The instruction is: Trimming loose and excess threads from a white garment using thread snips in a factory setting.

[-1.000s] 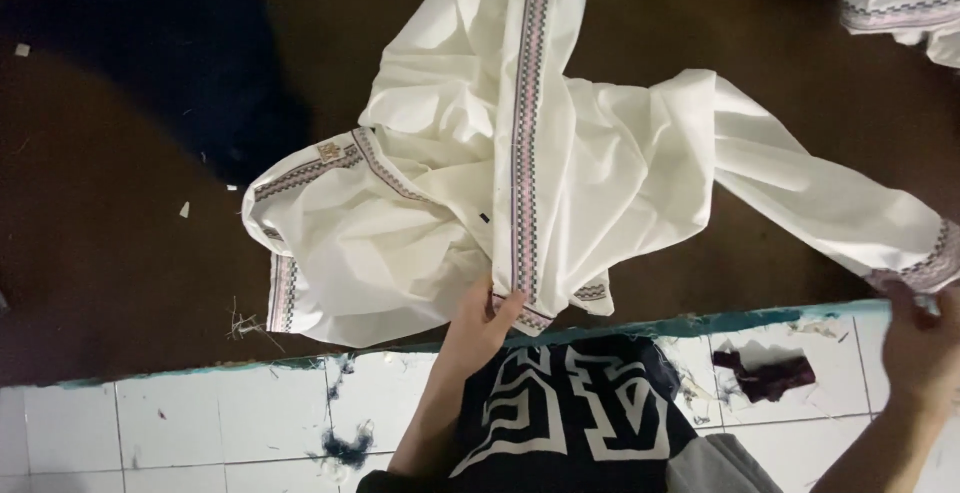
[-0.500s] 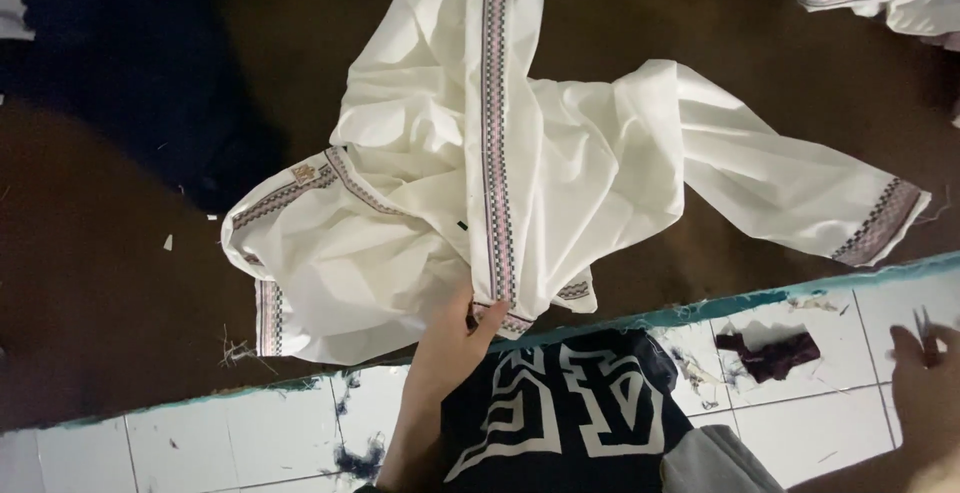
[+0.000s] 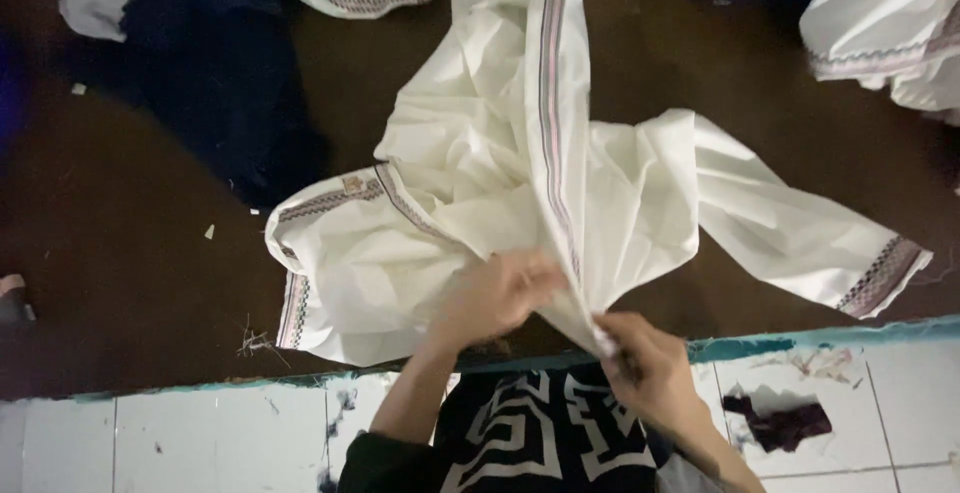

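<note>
While pinched, white shirt (image 3: pixel 500 183) beyond both hands' grip

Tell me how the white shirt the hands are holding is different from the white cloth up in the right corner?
The white shirt lies spread out mid-floor, fully in view; the white cloth is bunched and cut off by the picture's edge. Both hands, left hand and right hand, grip the shirt; nobody touches the cloth. Both are white with dark patterned trim.

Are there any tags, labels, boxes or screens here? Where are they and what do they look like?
Small tag: sewn at the collar of the white shirt, left of middle; a tiny tan rectangle.
Print on the dark top: bottom middle; big white blocky shapes on black.
No boxes, signs or screens show.
</note>
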